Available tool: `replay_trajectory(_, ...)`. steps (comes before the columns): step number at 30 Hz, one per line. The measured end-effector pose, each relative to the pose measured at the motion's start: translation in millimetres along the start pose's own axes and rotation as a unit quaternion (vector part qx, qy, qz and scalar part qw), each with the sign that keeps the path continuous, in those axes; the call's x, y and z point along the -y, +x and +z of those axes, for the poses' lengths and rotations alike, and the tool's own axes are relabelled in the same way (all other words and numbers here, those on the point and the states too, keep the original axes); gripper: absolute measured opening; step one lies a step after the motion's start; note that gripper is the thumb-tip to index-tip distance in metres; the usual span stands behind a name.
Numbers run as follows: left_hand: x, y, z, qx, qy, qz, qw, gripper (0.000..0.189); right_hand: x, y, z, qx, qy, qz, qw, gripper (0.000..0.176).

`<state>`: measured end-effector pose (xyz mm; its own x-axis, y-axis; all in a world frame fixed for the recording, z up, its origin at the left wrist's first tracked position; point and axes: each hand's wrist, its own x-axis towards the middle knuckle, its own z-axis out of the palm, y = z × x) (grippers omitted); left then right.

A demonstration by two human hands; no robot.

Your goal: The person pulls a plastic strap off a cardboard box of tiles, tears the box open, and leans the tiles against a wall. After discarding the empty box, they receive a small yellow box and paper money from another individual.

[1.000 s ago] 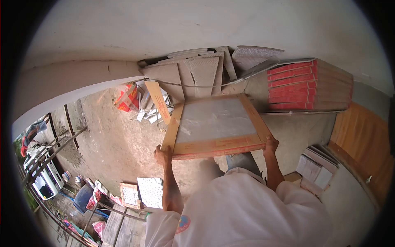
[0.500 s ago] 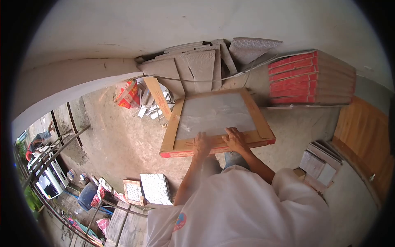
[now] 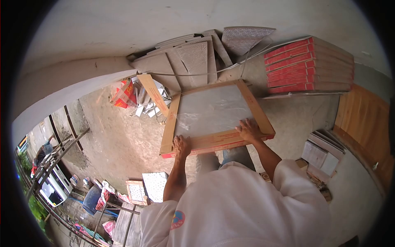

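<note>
In front of me is a flat cardboard tile box, with red print along its near side. Its wide cardboard rim frames a grey panel under clear plastic, wrinkled in places. My left hand grips the near edge by the left corner, fingers bent over the rim. Towards the right corner, my right hand holds the same edge, its fingertips reaching the plastic. Both thumbs are hard to make out. My legs show just below the box, and what supports it is hidden.
Red-sided boxes are stacked at the right wall. Cut tiles lean behind the box. A cardboard strip and broken pieces lie left of it. More tiles stand beside a wooden door.
My hands have moved apart along the near edge, the left towards the left corner and the right towards the right corner. The view has shifted slightly.
</note>
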<state>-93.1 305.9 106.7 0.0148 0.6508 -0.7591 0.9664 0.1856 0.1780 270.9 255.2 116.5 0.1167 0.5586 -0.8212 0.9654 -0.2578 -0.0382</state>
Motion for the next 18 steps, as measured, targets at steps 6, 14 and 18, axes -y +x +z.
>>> replay_trajectory(6, 6, 8, -8, -0.025, 0.027, -0.061, 0.997, 0.058, -5, -30, -75, 0.121, -0.076, -0.055, 0.988, 0.064)
replay_trajectory(14, 93, 22, -24, 0.081, 0.009, -0.072, 0.994, 0.053, -76, -30, -17, -0.053, 0.100, 0.100, 0.989, 0.054)
replay_trajectory(18, 99, 1, -40, 0.053, -0.101, -0.054, 0.992, 0.051, -74, -40, -31, -0.017, 0.157, 0.126, 0.979, 0.049)
